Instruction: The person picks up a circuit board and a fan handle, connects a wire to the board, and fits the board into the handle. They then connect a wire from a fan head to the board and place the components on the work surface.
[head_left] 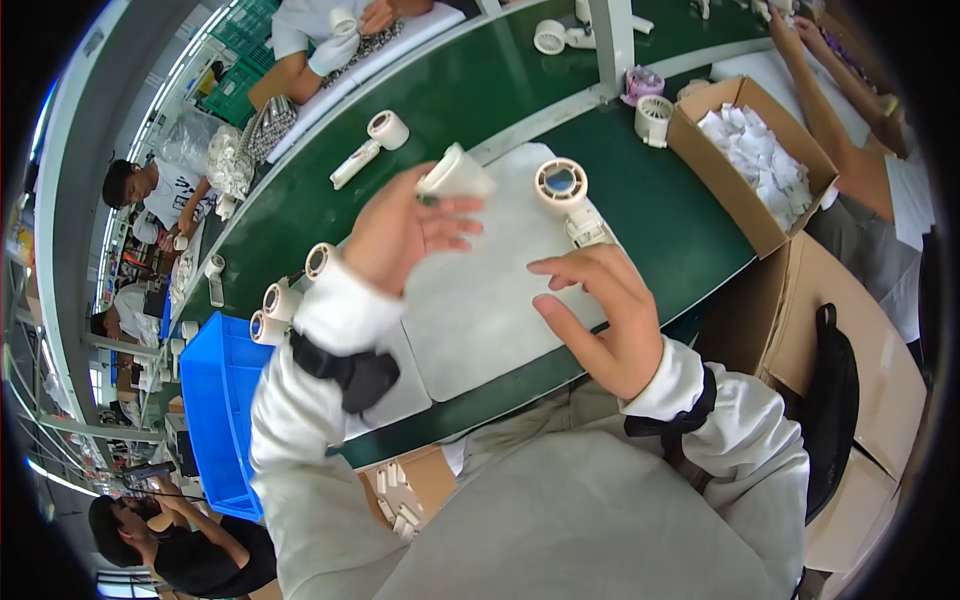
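Note:
My left hand [412, 232] holds a white, cup-shaped fan housing [458, 176], tilted above the far side of the pale mat [470, 330]. The housing is smeared by motion, and its grip at the thumb side is partly hidden. To its right a white handheld fan [561, 184] lies on the mat, its round head showing a dark blue centre and its short handle pointing toward me. My right hand [610, 315] is open just this side of that handle, thumb and fingers apart, with nothing in it.
Another fan [388, 130] lies beyond the mat on the green table [690, 235]. Several fan heads stand left by a blue bin [215, 410]. At right is a cardboard box [715, 190] of white pieces beside a white fan head [653, 120]. Co-workers sit across and right.

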